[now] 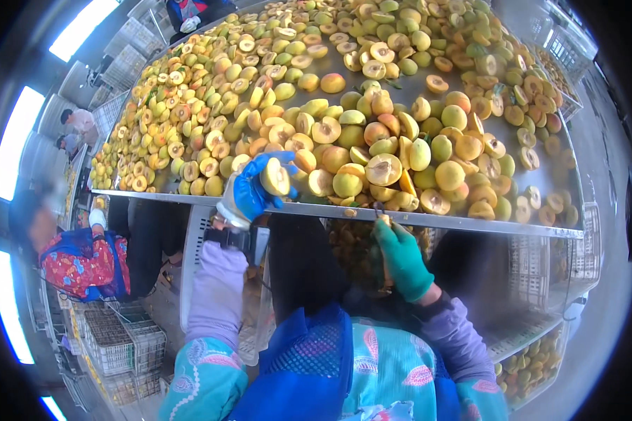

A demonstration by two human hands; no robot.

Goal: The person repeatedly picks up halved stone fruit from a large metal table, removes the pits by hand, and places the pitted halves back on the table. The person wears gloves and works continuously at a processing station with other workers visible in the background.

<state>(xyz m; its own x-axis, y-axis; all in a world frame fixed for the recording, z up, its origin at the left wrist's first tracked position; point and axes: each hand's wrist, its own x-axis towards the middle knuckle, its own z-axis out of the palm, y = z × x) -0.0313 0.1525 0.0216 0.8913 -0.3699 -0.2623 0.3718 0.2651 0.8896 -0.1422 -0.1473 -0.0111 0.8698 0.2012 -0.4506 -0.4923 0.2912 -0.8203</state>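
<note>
My left hand (256, 184), in a blue glove, holds a halved yellow fruit (276, 178) with its pale cut face showing, just over the metal table's front rim (330, 210). My right hand (402, 256), in a green glove, is closed on a small hand tool (380, 216) at the table edge, right of my left hand; its tip is dark and hard to make out. Many yellow-orange fruits, whole and halved (383, 168), lie heaped on the table beyond both hands. Below the edge, between my legs, a container of dark pieces (351, 245) is partly hidden.
A co-worker in a red floral top (81, 266) sits at the left, holding a fruit in a white glove; more people (77, 123) are farther back. Plastic crates (119, 340) stand at lower left and right (541, 263); a crate of fruit (530, 365) is at lower right.
</note>
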